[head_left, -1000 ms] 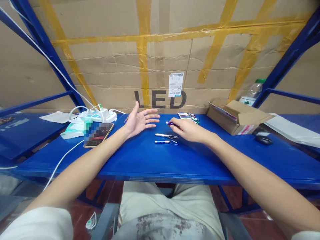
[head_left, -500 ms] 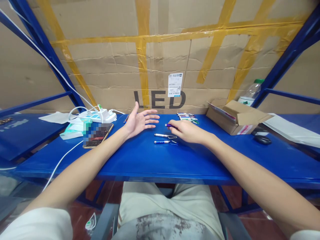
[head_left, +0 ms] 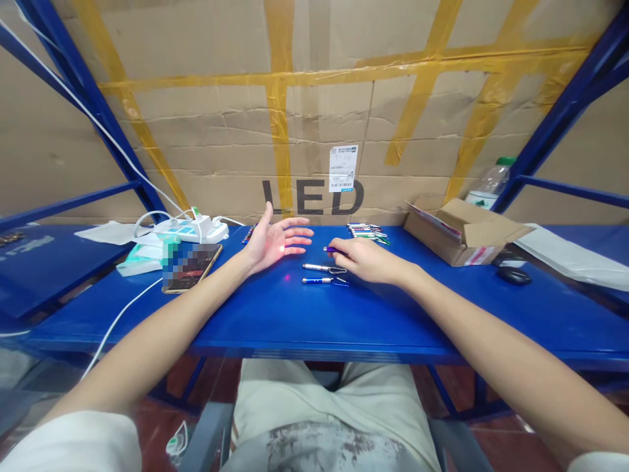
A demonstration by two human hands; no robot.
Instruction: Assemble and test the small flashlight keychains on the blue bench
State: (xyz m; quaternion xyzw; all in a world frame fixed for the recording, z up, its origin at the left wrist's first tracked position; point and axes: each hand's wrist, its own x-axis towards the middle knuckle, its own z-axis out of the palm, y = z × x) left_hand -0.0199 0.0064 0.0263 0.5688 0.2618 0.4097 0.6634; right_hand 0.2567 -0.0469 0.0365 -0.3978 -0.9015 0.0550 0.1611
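Note:
My left hand (head_left: 278, 241) is raised over the table with its palm turned right, fingers apart, holding nothing. A bright red light spot sits on its palm, and a fainter pink glow shows on the tabletop below. My right hand (head_left: 367, 259) is closed around a small purple laser pointer (head_left: 329, 249), whose tip sticks out toward the left palm; the rest is hidden by the fingers. Just in front lie a silver laser pointer (head_left: 315, 267) and a blue laser pointer (head_left: 315, 281), side by side, each with a clip at its right end.
Several more pointers (head_left: 364, 229) lie in a row behind my right hand. Another small group (head_left: 248, 234) is partly hidden behind my left. A phone (head_left: 196, 265) and a power strip (head_left: 189, 228) are at left; an open carton (head_left: 462, 239) and a black mouse (head_left: 514, 275) at right.
A red light spot has appeared on my left palm, with a pink glow on the table. Both hands stay almost where they were.

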